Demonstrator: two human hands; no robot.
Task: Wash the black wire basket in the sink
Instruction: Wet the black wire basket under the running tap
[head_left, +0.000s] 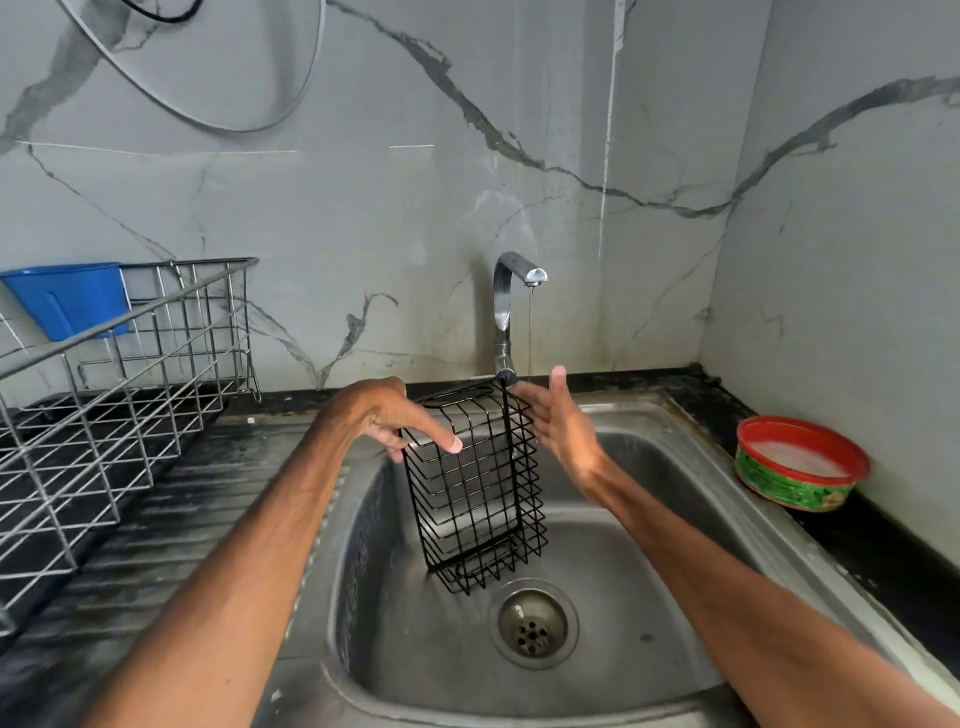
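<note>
A tall black wire basket (475, 488) hangs upright over the steel sink (649, 571), its bottom just above the drain (534, 622). My left hand (395, 421) grips the basket's top left rim, thumb on the front wires. My right hand (558, 415) is held flat with straight fingers against the basket's right side, under a thin stream of water from the tap (511, 306).
A steel dish rack (119, 395) with a blue plastic cup (72, 299) stands on the left drainboard. A red-rimmed green bowl of soapy white liquid (800, 462) sits on the dark counter at the right. A marble wall stands close behind.
</note>
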